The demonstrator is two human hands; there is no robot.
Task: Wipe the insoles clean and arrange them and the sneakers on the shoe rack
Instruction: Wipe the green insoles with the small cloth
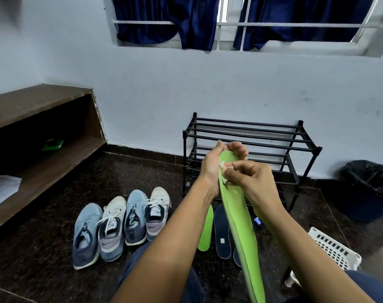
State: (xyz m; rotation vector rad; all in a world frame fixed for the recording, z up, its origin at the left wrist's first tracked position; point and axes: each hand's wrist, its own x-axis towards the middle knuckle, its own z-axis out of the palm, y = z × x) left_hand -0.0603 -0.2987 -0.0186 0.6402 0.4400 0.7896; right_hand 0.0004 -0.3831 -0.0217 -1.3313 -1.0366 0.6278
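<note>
A lime-green insole (241, 215) runs from the bottom edge of the view up between two bare forearms, held in the air above the floor (44, 265) with its far tip in front of the shoe rack (252, 136). The left hand (214, 167) grips that far tip, fingers curled over the top of it. The right hand (256, 178) pinches a small white wipe (224, 171) and presses it against the insole's face just below the left hand's fingers.

On the dark speckled floor beneath the arms lie a second green insole (206, 230) and, just beside it to the right, a dark navy insole (222, 232); another dark one is partly hidden behind the held insole. Left of these, four sneakers (111, 228) stand side by side with toes toward the wall, blue ones alternating with white-and-grey ones.

The black two-tier rack stands against the wall at the floor's far edge, its bars bare. A black-lined bin (370, 189) sits toward the floor's far right corner, and a white slotted basket (333, 248) lies near its right edge. A brown wooden shelf unit (44, 99) lines the left side, with a small green item (53, 144) on its middle shelf. Dark blue curtains (186, 18) hang at the window above.
</note>
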